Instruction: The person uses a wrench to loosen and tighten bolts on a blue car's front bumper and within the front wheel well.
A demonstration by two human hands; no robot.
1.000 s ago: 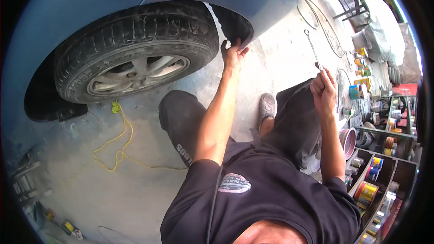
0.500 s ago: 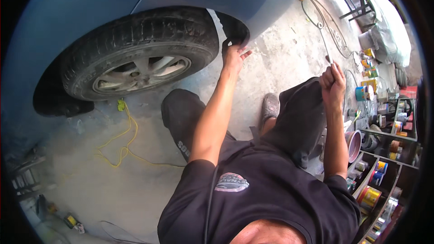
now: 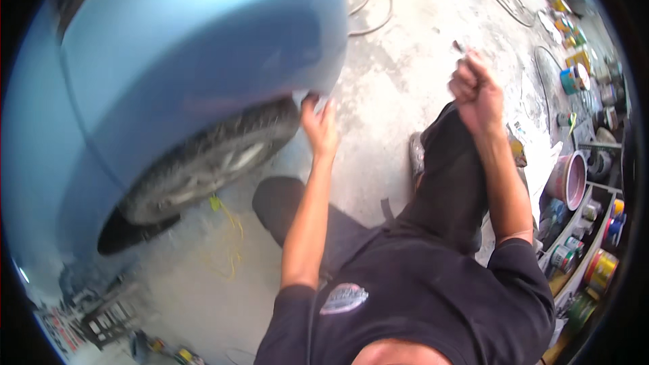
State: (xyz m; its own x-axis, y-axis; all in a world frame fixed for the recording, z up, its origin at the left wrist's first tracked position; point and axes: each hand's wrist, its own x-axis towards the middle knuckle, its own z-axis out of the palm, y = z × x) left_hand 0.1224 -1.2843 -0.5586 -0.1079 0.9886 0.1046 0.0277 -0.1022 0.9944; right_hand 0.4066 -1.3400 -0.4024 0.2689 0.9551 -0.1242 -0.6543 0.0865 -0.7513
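A blue car panel (image 3: 223,40) curves over a black tyre (image 3: 270,122) on the left. My left hand (image 3: 319,132) reaches up to the lower corner of the wheel arch. Its fingertips close on the arch edge beside a small dark patch, and part of them is hidden behind the panel. Above my right knee, my right hand (image 3: 478,91) is held up, fingers curled round a slim tool (image 3: 458,46) with a dark tip. Motion blur and the fingers conceal most of the tool, so its kind is unclear.
Hoses (image 3: 389,0) loop over the concrete floor (image 3: 399,61) beyond the car. A yellow cord (image 3: 236,233) lies below the wheel. Along the right stand paint tins (image 3: 574,79), a pinkish bucket (image 3: 568,181) and a shelf rack (image 3: 574,263) with several cans.
The view has swung, and more of the blue panel shows. My left hand stays at the arch corner. My right hand still grips the slim tool, which now shows only a short length.
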